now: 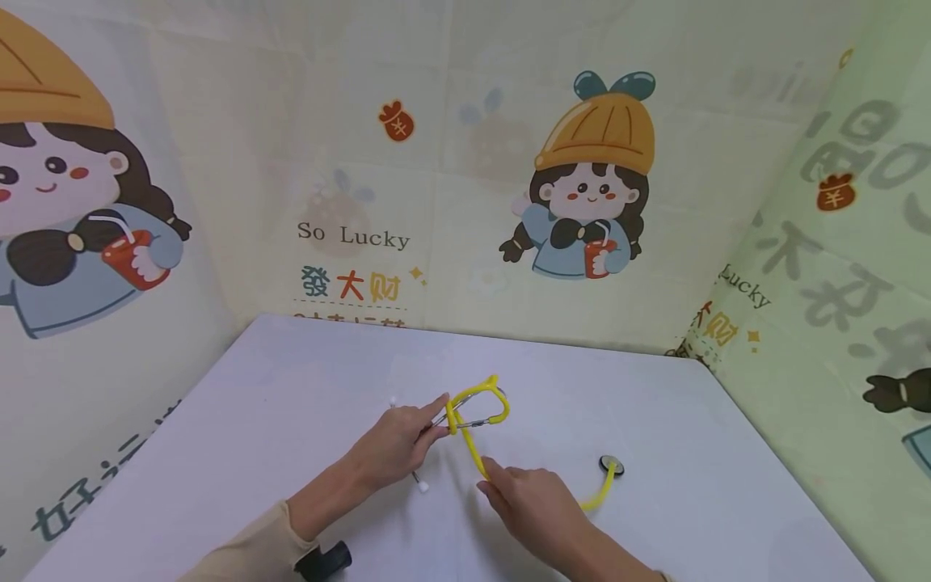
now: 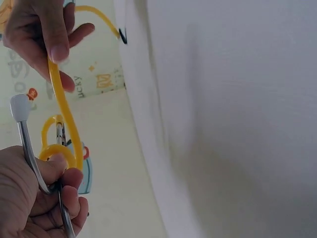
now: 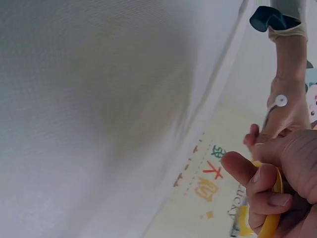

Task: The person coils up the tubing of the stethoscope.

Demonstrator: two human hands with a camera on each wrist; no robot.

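Observation:
A stethoscope with yellow tubing (image 1: 473, 453) is held above the white table. My left hand (image 1: 396, 440) pinches its metal ear tubes beside a loop of the tubing, seen close in the left wrist view. One white ear tip (image 1: 423, 487) sticks out below that hand; another ear tip (image 2: 20, 108) points up in the left wrist view. My right hand (image 1: 541, 509) grips the tubing lower down, fingers curled round it in the right wrist view. Beyond that hand, the tubing runs to the round dark-rimmed chest piece (image 1: 611, 466) at the right.
The white table (image 1: 305, 388) spreads under both hands. Printed cloth (image 1: 451, 267) with cartoon figures and lettering hangs behind it and along both sides. A black band (image 1: 325, 561) is worn at the left sleeve's cuff.

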